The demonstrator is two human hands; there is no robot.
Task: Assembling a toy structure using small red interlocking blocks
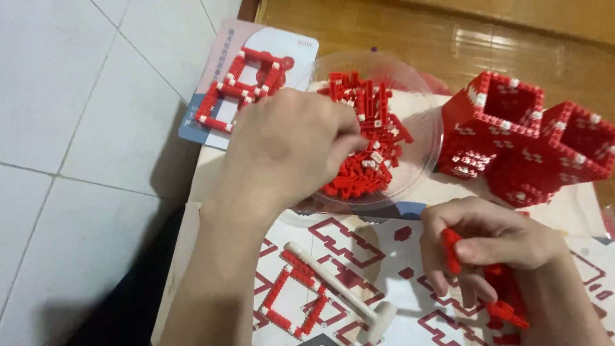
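My left hand (288, 150) reaches into a clear plastic dish (426, 144) full of small red and white bricks (368, 150), its fingertips down among them; what they pinch is hidden. My right hand (493, 247) grips a red brick piece (450, 250) between thumb and fingers, with more red built parts (506, 301) beneath the palm. A large red brick structure with two open square cells (519, 141) stands to the right of the dish.
A printed instruction sheet (359, 250) lies under my hands, with a red brick frame (295, 295) and a white plastic tool (339, 291) on it. Another red-and-white brick frame (240, 86) rests on a card at the back left. White floor tiles lie left.
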